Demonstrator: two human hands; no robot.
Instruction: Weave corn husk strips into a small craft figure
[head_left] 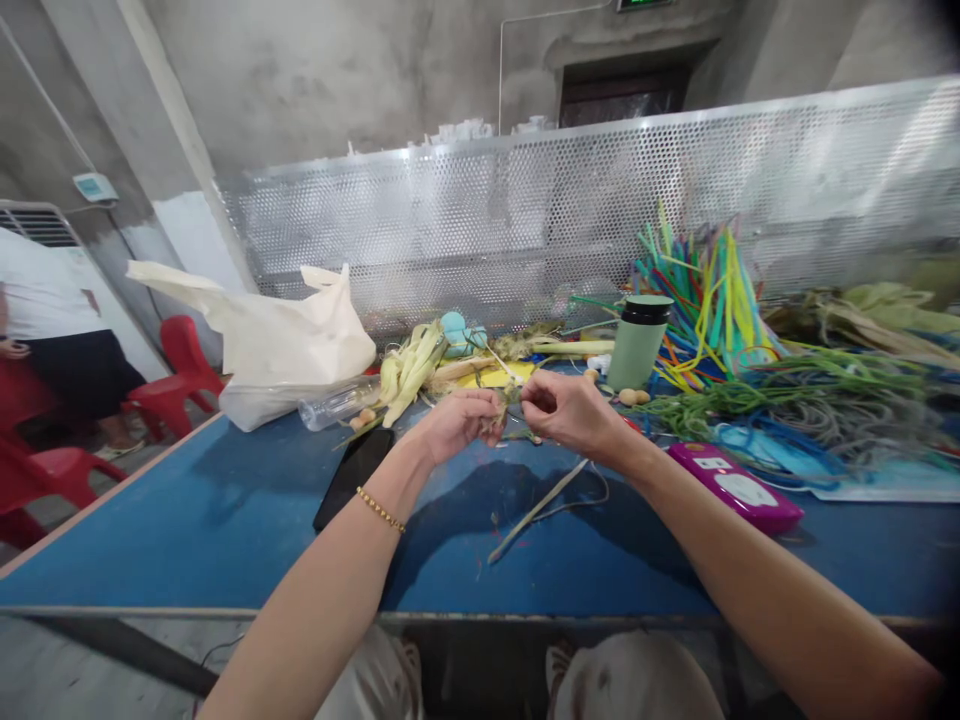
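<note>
Above the blue table (247, 520), my left hand (465, 420) pinches a small green-brown piece of plant fibre (505, 402). My right hand (574, 412) is closed just to its right, thumb and fingertips pressed together. Whatever lies in that pinch is too small to make out. A pale dried strip (534, 515) lies below the hands, beside a thin looped string (596, 500). Left of my left hand rests a black phone (352, 478), partly behind my forearm. Pale corn husks (411, 368) are heaped behind it.
A green tumbler (639, 350), colourful strips (724, 300), green stringy bundles (810, 390) and a purple case (735, 490) crowd the right. At left stand a white bag (292, 335), a plastic bottle (334, 405) and red chairs (180, 385) near a person (60, 310). Perforated metal (450, 220) screens the back.
</note>
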